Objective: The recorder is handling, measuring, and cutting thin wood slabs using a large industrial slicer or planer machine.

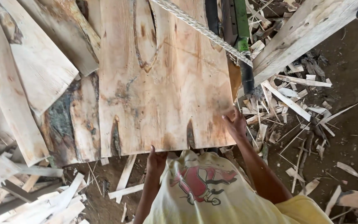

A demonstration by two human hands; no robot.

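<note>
Dirt floor littered with wood scraps; I see my left hand and right hand gripping the veneer sheet by its near edge, rope crossing above.

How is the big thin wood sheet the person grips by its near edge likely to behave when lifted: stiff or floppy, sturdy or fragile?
The wood sheet looks wide and very thin, so it would probably flex or sag. Dark splits along its near edge suggest it may crack further. With the left hand and right hand both at that edge, it seems light for its size.
</note>
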